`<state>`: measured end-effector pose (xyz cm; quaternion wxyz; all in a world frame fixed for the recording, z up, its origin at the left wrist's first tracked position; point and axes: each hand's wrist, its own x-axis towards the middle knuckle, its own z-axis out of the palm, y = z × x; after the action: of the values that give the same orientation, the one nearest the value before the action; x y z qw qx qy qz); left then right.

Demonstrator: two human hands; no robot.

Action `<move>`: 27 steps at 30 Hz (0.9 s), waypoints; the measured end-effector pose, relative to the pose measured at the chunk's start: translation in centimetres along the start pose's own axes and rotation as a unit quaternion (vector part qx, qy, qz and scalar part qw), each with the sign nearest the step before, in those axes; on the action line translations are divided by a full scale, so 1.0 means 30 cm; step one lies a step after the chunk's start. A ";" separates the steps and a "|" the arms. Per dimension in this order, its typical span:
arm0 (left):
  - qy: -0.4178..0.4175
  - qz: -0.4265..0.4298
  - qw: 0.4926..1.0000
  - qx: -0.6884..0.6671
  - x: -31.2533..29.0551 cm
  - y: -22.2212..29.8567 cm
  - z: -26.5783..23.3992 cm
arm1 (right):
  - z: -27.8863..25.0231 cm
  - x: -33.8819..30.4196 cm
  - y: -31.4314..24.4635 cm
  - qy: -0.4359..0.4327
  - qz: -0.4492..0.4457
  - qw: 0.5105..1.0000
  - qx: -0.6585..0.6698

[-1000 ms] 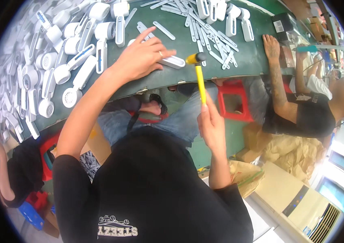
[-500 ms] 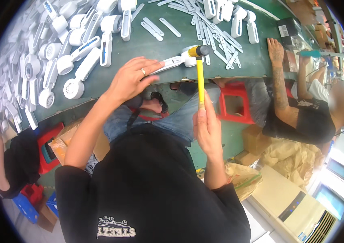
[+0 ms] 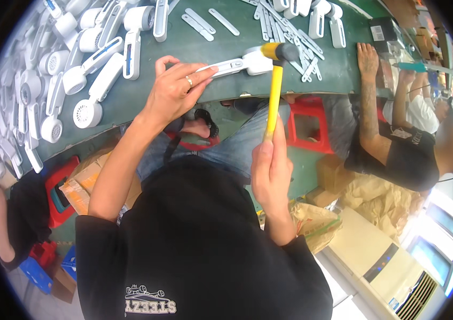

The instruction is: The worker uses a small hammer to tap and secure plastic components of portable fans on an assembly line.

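Stretching across in front of the wearer, a green table point(image 3: 338, 74) carried a dense heap of round-headed white devices point(image 3: 54, 62) over its left part. Beside the table's right end sat a co-worker point(image 3: 405, 152) in a black top, one hand resting on its surface. The right hand point(image 3: 273, 173), just off the table's near edge, was closed around the handle of a yellow hammer point(image 3: 274, 98), its dark-faced head above the table. The left hand point(image 3: 176, 90), at the table's near edge, had its fingers partly curled, gripping the handle end of a single white device point(image 3: 226, 68). That device lay near the same edge, its round end partly behind the hammer's head; whether they touched could not be told. Toward the table's far side lay loose grey strips point(image 3: 265, 24).
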<state>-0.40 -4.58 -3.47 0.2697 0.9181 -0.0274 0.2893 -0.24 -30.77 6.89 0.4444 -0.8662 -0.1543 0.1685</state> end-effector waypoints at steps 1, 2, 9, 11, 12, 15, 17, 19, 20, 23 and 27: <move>0.003 0.003 1.000 -0.003 0.015 0.005 0.006 | 0.028 0.008 0.057 0.034 -0.059 0.997 -0.024; 0.010 0.001 1.000 0.000 0.011 0.008 0.005 | 0.042 0.042 0.046 -0.022 0.011 0.997 -0.073; 0.002 -0.073 0.997 -0.007 -0.019 0.009 0.006 | 0.027 -0.002 0.033 -0.042 -0.050 0.998 -0.016; -0.009 -0.115 0.992 -0.047 -0.025 0.000 0.009 | 0.028 0.055 0.002 -0.130 0.073 0.985 -0.086; -0.023 -0.155 0.984 -0.088 -0.032 -0.006 0.016 | 0.016 0.038 -0.003 -0.132 0.068 0.986 -0.082; -0.036 -0.153 0.984 -0.078 0.014 0.018 0.002 | 0.029 0.012 0.048 -0.072 -0.043 0.996 -0.044; -0.033 -0.164 0.982 -0.084 0.026 0.009 0.021 | 0.046 0.079 0.100 -0.098 -0.045 0.989 -0.102; -0.039 -0.178 0.980 -0.084 0.015 -0.019 0.024 | -0.012 0.106 0.084 -0.154 0.021 0.988 -0.005; -0.036 -0.166 0.982 -0.076 0.008 -0.025 0.024 | -0.021 0.164 0.119 -0.045 -0.154 0.983 -0.092; -0.019 -0.123 0.991 -0.049 0.015 -0.024 0.001 | -0.176 0.382 0.118 0.094 -0.022 0.988 -0.125; -0.010 -0.040 0.998 -0.042 0.035 -0.015 -0.010 | -0.425 0.863 0.269 0.275 -0.046 0.919 -0.280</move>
<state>0.43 -3.94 -2.90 0.3188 0.9092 -0.0051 0.2676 29.37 -33.63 3.25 0.2156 -0.9595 -0.1064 -0.1469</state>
